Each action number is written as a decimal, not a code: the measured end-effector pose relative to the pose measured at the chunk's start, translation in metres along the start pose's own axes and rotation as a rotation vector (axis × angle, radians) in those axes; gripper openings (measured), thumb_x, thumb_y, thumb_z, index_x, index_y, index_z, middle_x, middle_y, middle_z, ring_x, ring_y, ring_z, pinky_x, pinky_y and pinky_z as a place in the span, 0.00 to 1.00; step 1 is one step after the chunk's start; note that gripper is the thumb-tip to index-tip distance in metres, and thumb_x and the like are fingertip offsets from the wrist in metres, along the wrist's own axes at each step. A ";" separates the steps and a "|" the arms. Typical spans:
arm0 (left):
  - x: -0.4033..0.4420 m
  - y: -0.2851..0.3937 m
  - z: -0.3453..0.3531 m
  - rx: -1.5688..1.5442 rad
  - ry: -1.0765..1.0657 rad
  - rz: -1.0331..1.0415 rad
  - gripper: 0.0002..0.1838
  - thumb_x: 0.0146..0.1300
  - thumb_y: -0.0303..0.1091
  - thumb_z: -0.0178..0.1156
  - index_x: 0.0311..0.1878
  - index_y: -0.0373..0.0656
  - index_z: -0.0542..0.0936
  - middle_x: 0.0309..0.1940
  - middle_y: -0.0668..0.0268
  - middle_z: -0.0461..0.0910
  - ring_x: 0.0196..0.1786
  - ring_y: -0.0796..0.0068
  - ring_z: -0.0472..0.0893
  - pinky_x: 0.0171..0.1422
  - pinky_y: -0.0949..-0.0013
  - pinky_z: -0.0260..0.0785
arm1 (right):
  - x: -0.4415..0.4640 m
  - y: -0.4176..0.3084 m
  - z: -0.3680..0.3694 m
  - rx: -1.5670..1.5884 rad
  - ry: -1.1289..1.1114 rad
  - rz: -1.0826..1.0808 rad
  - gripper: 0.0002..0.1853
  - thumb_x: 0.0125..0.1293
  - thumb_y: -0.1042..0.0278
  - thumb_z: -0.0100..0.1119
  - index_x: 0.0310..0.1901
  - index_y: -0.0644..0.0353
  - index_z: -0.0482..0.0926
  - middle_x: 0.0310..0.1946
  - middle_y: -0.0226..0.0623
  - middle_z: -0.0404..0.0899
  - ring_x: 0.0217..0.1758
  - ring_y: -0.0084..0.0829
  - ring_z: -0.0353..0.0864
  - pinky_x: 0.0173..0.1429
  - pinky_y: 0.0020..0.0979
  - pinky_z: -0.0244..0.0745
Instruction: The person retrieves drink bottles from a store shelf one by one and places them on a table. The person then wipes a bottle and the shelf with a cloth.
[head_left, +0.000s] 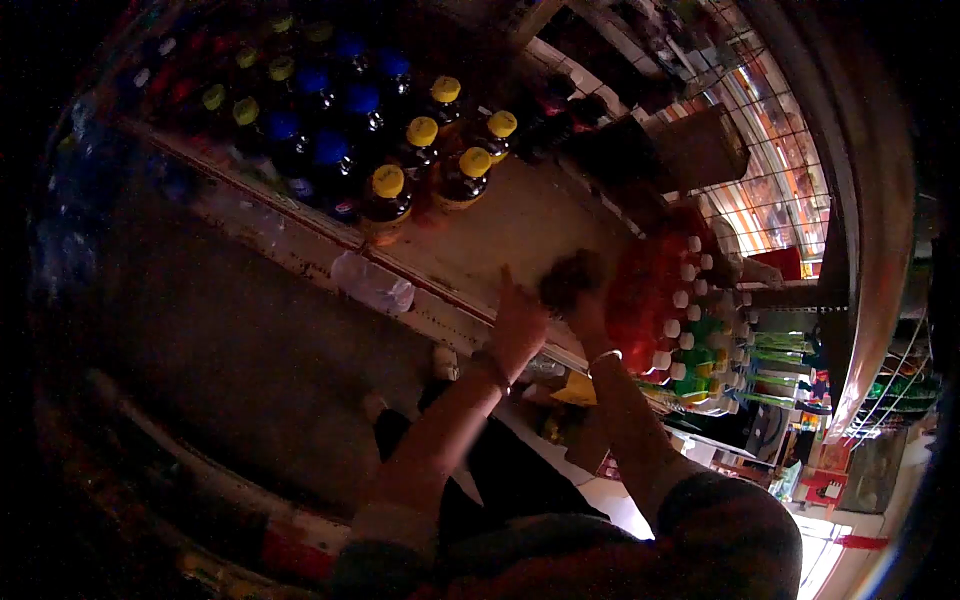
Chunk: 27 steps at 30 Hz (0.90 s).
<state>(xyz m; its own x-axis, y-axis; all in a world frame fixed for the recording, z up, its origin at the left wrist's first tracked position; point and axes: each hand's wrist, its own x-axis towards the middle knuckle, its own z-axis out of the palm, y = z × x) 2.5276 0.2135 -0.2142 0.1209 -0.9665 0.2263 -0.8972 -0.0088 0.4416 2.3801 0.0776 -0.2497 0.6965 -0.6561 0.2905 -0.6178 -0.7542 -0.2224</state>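
My left hand (522,325) is over the front edge of a pale shelf board (490,245), one finger stretched out across it; nothing shows in its grasp. Close on its right, my right hand (588,318) grips a dark, crumpled bundle that looks like a cloth (570,280), held against the board. Dim light blurs the fingers of both hands. Beyond them on the board stand several dark bottles with yellow caps (475,163).
Bottles with blue caps (332,148) fill the shelf farther left. Red bottles with white caps (640,300) and green bottles (695,365) crowd the right side. A wire grid (770,150) rises behind. Clear plastic wrap (372,282) hangs at the shelf's front edge.
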 end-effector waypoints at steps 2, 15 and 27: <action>0.003 -0.009 0.006 -0.046 0.177 -0.051 0.07 0.48 0.33 0.59 0.31 0.43 0.81 0.25 0.59 0.78 0.39 0.60 0.78 0.65 0.39 0.54 | 0.028 -0.028 0.007 -0.374 -0.129 -0.023 0.17 0.60 0.65 0.52 0.51 0.57 0.74 0.49 0.48 0.74 0.52 0.47 0.73 0.59 0.39 0.69; -0.018 -0.066 -0.040 0.106 0.016 -0.254 0.12 0.51 0.30 0.58 0.41 0.42 0.76 0.34 0.60 0.76 0.44 0.62 0.77 0.66 0.51 0.58 | 0.065 -0.116 0.008 0.187 -0.621 -0.058 0.16 0.57 0.64 0.54 0.47 0.55 0.77 0.47 0.51 0.74 0.52 0.49 0.73 0.57 0.43 0.70; -0.058 -0.025 -0.034 -0.087 0.051 -0.163 0.12 0.60 0.34 0.54 0.46 0.43 0.75 0.41 0.61 0.77 0.50 0.64 0.76 0.68 0.47 0.52 | 0.130 0.044 0.009 -0.915 -0.277 -0.025 0.15 0.60 0.65 0.50 0.48 0.56 0.75 0.40 0.46 0.77 0.41 0.44 0.77 0.47 0.41 0.73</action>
<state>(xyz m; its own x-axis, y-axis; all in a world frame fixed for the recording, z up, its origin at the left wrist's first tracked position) 2.5576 0.2784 -0.2090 0.2853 -0.9398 0.1881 -0.8242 -0.1404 0.5487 2.4465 -0.0415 -0.2303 0.7024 -0.7112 0.0283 -0.5657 -0.5338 0.6285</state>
